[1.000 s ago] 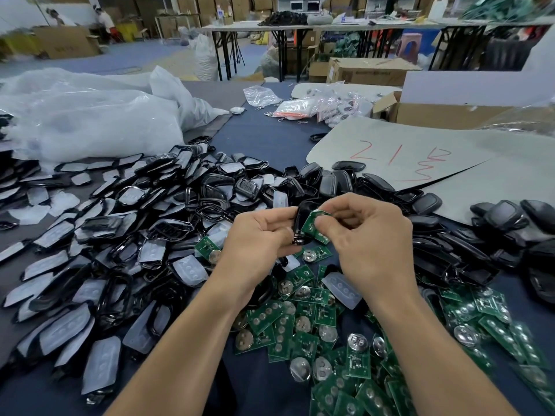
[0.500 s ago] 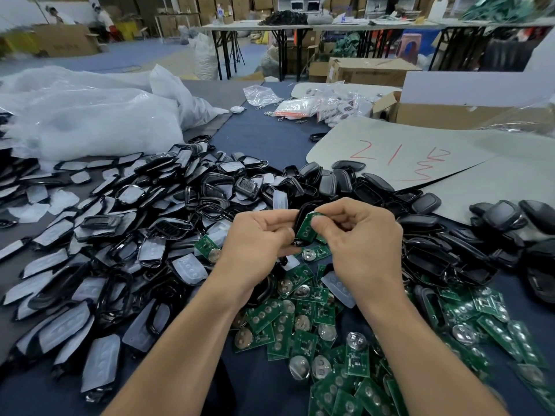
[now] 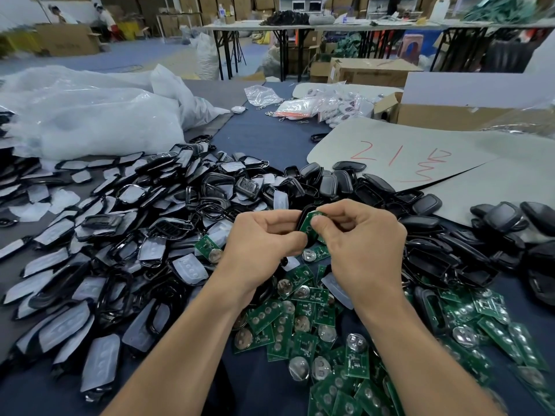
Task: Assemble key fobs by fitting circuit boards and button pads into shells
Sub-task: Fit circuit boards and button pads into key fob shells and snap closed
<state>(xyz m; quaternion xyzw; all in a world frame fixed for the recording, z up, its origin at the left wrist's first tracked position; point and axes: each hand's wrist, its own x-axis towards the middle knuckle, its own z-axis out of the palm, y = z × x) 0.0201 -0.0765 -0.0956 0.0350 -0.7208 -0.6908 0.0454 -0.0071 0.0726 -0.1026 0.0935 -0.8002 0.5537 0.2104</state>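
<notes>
One green circuit board [image 3: 307,222], thin, stiff, light and probably fragile at its components, was pinched at its edges by the right hand [image 3: 363,244] and tilted against a black shell [image 3: 301,214] gripped in the left hand [image 3: 261,235], above the dark cloth table [image 3: 270,139]. Edge holds appeared safest. Loose boards [image 3: 303,319], button pads [image 3: 189,267] and spare shells [image 3: 339,181] littered it; folding tables [image 3: 270,25] and cartons [image 3: 372,70] filled the room behind.
</notes>
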